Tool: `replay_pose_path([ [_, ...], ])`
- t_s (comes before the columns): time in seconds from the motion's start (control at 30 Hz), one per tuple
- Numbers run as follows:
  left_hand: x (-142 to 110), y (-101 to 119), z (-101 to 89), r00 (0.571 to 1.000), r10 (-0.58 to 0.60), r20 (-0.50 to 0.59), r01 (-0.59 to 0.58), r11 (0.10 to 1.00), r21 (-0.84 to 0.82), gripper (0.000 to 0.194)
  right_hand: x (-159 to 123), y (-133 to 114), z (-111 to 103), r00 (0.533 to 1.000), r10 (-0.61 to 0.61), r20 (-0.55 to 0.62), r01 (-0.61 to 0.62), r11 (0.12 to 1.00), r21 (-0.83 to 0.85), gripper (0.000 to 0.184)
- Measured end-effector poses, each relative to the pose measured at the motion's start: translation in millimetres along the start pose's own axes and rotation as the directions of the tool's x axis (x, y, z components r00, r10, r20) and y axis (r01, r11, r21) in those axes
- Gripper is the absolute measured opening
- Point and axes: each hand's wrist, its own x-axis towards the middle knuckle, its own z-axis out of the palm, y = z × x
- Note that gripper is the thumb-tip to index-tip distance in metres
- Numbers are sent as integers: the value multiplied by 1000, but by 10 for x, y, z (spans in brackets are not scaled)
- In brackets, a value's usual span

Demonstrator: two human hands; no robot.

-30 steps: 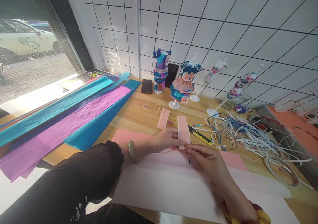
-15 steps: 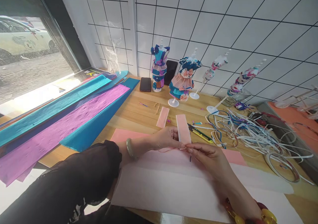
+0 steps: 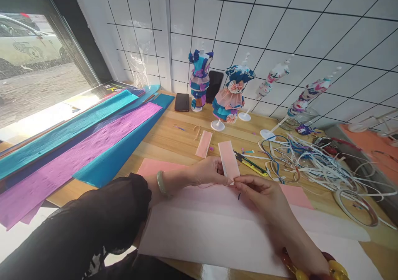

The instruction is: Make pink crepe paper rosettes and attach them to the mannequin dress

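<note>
A narrow peach paper strip (image 3: pixel 229 160) with white edges is held tilted up above the work sheets. My left hand (image 3: pixel 207 171) is closed on its lower left side, the thumb near the bottom edge. My right hand (image 3: pixel 259 191) pinches the strip's lower right corner, its fingertips close to the left thumb. Under both hands lies a large pale pink sheet (image 3: pixel 205 230). A second peach strip (image 3: pixel 204 144) rests on the table just beyond my left hand. Behind the held strip is a yellow and black utility knife (image 3: pixel 252 164).
Small dress forms wrapped in coloured paper, one in blue and peach (image 3: pixel 231 95), stand along the tiled wall. A tangle of white and blue strips (image 3: pixel 307 160) covers the right. Purple crepe paper (image 3: pixel 102 147) and blue sheets lie left. A phone (image 3: pixel 182 102) sits at the back.
The view has shifted slightly. The held strip leans a little more to the left at its top, and both hands keep their grip at its lower edge.
</note>
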Motion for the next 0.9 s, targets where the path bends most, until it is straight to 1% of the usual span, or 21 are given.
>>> replay_pose_path([
  [0.1,-1,0,3,1000,-4,-10,4,1000,-7,30,4,2,10,1000,17,-7,-17,1000,5,27],
  [0.2,4,-7,-1,1000,-15,-25,15,1000,-11,30,-2,-5,19,1000,9,-4,-9,1000,-2,30],
  [0.37,12,-11,-8,1000,-24,-10,24,999,-21,34,-20,-2,41,1000,5,6,-5,999,51,38],
  [0.5,2,24,31,999,-12,-43,10,999,-39,36,-23,7,69,999,-10,-38,13,996,84,44],
  [0.57,-3,41,64,999,2,-34,-3,999,-49,38,-22,4,71,999,-15,-49,19,997,81,44],
  [0.73,1,34,110,999,31,-9,-31,999,-6,41,-25,-18,59,1000,-7,-4,8,998,67,40],
  [0.83,10,10,106,999,39,-35,-37,998,45,42,-29,-14,56,999,-12,-45,16,997,73,38],
  [0.9,15,-8,100,996,62,-64,-58,996,64,52,-25,3,46,998,-21,-56,25,998,62,39],
])
